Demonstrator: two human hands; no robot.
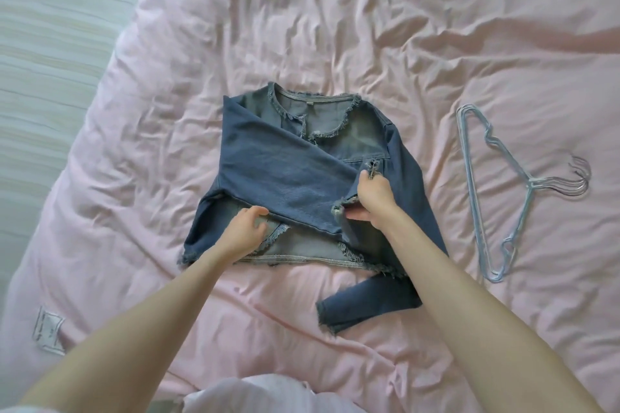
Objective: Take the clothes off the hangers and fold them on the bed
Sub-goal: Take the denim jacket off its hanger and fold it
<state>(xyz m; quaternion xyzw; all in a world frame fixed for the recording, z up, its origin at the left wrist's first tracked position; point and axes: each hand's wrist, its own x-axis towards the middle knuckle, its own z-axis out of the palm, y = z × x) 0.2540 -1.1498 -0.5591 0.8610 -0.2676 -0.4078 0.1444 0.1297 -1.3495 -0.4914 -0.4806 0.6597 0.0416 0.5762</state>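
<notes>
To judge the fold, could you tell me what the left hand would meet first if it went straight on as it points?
Probably the folded dark blue denim sleeve lying across the jacket, right ahead of the left hand.

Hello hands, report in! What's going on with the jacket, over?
Right hand pinching sleeve cuff; left hand pressing denim jacket. One sleeve folded across. Hangers off aside; nothing blocking.

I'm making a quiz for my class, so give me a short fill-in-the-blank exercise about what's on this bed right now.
1. The blue denim jacket with frayed edges lies on a ____ bed cover.
2. The right hand grips the cuff of the jacket's ____.
3. The pale blue wire hangers lie to the ____ of the jacket.
4. The left hand rests near the jacket's ____ hem.

Missing words: pink; sleeve; right; bottom
</notes>
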